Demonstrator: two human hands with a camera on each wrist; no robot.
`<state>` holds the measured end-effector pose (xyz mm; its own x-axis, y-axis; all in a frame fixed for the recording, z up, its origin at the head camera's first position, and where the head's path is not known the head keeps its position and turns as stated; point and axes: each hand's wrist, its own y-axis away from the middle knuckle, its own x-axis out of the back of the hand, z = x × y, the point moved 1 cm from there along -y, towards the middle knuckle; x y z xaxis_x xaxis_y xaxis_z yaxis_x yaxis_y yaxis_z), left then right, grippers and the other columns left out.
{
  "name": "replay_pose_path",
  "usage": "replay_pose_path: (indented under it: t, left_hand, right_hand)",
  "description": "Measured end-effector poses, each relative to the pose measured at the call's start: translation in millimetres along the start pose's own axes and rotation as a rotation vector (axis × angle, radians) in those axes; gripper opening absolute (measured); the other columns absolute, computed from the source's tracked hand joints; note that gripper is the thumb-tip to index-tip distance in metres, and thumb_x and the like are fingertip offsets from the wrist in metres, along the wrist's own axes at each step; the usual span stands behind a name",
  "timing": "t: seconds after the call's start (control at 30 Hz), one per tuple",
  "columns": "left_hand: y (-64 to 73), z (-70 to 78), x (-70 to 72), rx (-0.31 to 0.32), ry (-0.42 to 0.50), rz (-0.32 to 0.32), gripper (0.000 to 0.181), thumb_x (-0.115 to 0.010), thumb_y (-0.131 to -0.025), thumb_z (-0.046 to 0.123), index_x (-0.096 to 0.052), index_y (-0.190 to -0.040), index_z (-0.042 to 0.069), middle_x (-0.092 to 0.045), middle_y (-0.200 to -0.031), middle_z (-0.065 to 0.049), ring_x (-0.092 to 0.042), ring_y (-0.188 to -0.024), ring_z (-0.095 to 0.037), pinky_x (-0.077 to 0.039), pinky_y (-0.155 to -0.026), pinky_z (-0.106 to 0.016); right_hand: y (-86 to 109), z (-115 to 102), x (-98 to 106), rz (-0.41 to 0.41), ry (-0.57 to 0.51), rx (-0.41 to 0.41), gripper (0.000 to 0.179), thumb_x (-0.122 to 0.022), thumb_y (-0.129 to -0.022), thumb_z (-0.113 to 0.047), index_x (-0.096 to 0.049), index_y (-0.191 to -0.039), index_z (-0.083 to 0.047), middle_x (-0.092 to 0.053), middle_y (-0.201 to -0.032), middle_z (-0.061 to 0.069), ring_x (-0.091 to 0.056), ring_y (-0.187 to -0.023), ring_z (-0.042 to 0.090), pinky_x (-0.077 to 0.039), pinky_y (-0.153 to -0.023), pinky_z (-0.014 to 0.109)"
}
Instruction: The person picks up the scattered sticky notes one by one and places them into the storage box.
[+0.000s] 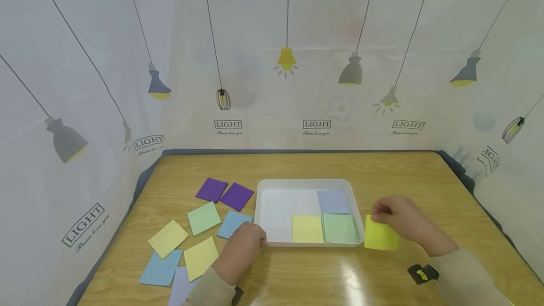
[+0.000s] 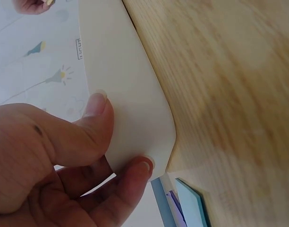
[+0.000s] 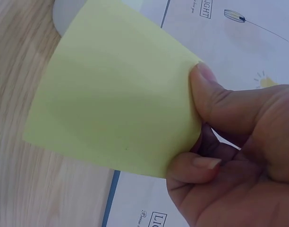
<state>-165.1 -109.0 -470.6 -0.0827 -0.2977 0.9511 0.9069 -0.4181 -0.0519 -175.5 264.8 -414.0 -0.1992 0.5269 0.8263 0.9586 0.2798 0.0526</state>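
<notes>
Thumb and fingers of my right hand (image 1: 397, 216) pinch a bright yellow sticky note (image 1: 381, 237) by its edge, just right of the white tray. The right wrist view shows this note (image 3: 111, 90) held up flat over the wood. My left hand (image 1: 244, 249) grips the tray (image 1: 278, 244) at its front left corner, with the thumb on the wall (image 2: 130, 85) in the left wrist view. Inside the tray lie a pale yellow note (image 1: 307, 229), a green note (image 1: 339, 228) and a lavender note (image 1: 333, 201), edge to edge on its right side.
Left of the tray, sticky notes lie scattered: two purple (image 1: 237, 196), a green pad (image 1: 204, 218), two pale yellow (image 1: 168, 239), two blue (image 1: 160, 268) and a lavender one (image 1: 180, 287) partly under the sleeve. A printed cloth (image 1: 263, 136) encloses the wooden table (image 1: 297, 277).
</notes>
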Motion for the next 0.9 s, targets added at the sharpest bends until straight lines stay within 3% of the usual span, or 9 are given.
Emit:
replay_pose_path:
  t: [0.3, 0.53, 0.9]
  left_hand:
    - [1.4, -2.4, -2.1, -0.015, -0.001, 0.022, 0.013, -0.077, -0.086, 0.012, -0.078, -0.073, 0.011, -0.072, -0.071, 0.002, -0.062, -0.068, -0.012, -0.055, -0.069, -0.030]
    - [1.4, -4.0, -2.7, -0.006, -0.004, 0.017, 0.014, -0.077, -0.086, 0.012, -0.077, -0.072, 0.011, -0.071, -0.070, 0.002, -0.062, -0.068, -0.013, -0.055, -0.071, -0.032]
    - [0.3, -2.1, -1.8, 0.005, -0.004, 0.017, 0.013, -0.077, -0.086, 0.013, -0.078, -0.074, 0.011, -0.073, -0.073, 0.001, -0.061, -0.067, -0.013, -0.056, -0.072, -0.032]
  right_hand:
    - [-9.5, -9, -3, -0.007, -0.020, -0.010, 0.007, -0.066, -0.096, -0.010, -0.067, -0.089, -0.007, -0.061, -0.080, 0.000, -0.050, -0.073, 0.015, -0.043, -0.059, 0.025]
    - [-18.2, -19, -3, 0.000, 0.026, -0.026, 0.007, -0.066, -0.096, -0.009, -0.068, -0.089, -0.008, -0.063, -0.082, 0.000, -0.052, -0.075, 0.016, -0.045, -0.063, 0.027]
    - [-31.3, -31, -6, 0.008, 0.004, 0.051, 0.010, -0.067, -0.095, -0.008, -0.066, -0.085, -0.009, -0.059, -0.076, -0.001, -0.050, -0.071, 0.015, -0.043, -0.061, 0.025]
